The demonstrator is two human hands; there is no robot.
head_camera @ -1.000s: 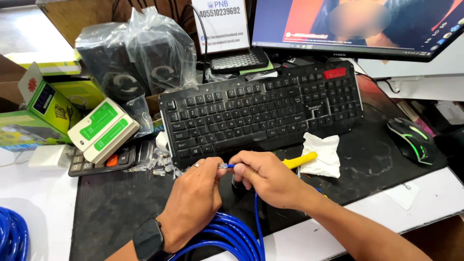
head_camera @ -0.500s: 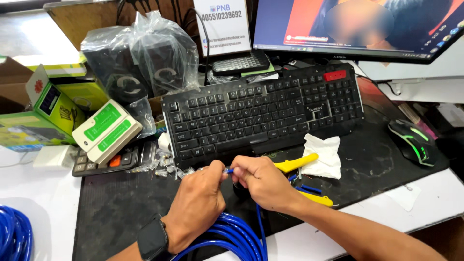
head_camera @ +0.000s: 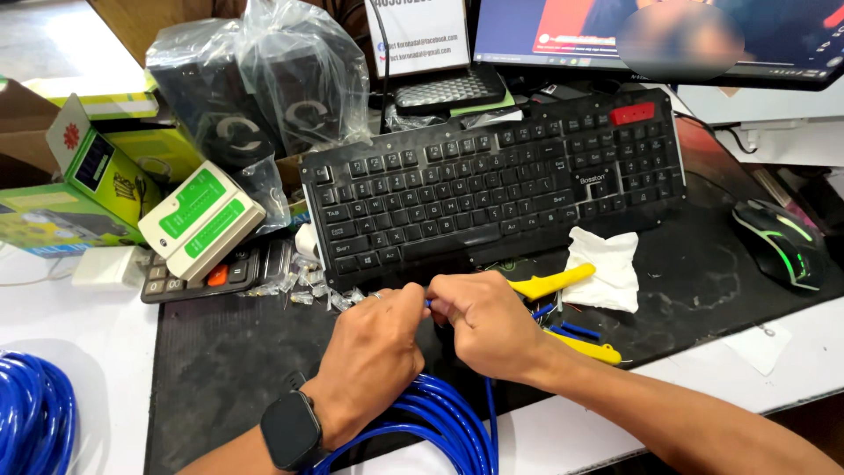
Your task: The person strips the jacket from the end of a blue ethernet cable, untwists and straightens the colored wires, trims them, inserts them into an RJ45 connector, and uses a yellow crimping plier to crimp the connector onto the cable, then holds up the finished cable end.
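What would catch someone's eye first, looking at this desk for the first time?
Probably the two hands at bottom centre: the left hand and right hand pinch the end of a bright blue cable over a black mat. Behind them lies a black keyboard, and a yellow-handled tool rests beside a white tissue.

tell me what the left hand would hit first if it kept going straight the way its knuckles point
The left hand points up and slightly right across the mat. It would probably first meet the clear plastic connectors scattered just ahead, then the front edge of the black keyboard. Depth is hard to judge, so it might pass above the connectors.
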